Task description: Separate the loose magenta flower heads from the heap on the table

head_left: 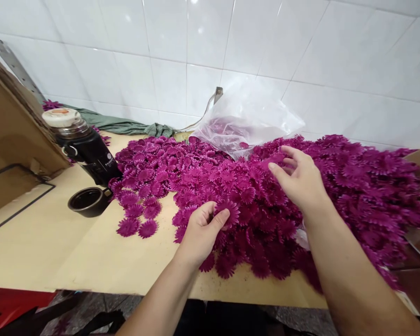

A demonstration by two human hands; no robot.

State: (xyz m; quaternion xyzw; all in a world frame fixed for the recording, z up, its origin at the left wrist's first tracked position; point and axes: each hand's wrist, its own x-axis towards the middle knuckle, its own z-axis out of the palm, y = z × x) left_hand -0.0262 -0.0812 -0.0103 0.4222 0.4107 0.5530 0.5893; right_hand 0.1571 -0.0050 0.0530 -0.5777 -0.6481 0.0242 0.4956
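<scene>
A large heap of magenta fabric flower heads (353, 186) covers the right half of a pale wooden table (56, 247). My left hand (203, 231) is closed in a pinch, thumb over a single flower head (229, 212) at the heap's front edge. Farther back, my right hand (299, 179) rests on top of the pile with its fingers curled around some petals at their tips.
A clear plastic bag (245, 119) holding more flowers lies against the white tiled wall. A black flask (86, 147) lies on its side at the left, next to its black cup (87, 201). A cardboard box (10, 135) stands at the far left. Green cloth (119, 125) lies along the wall.
</scene>
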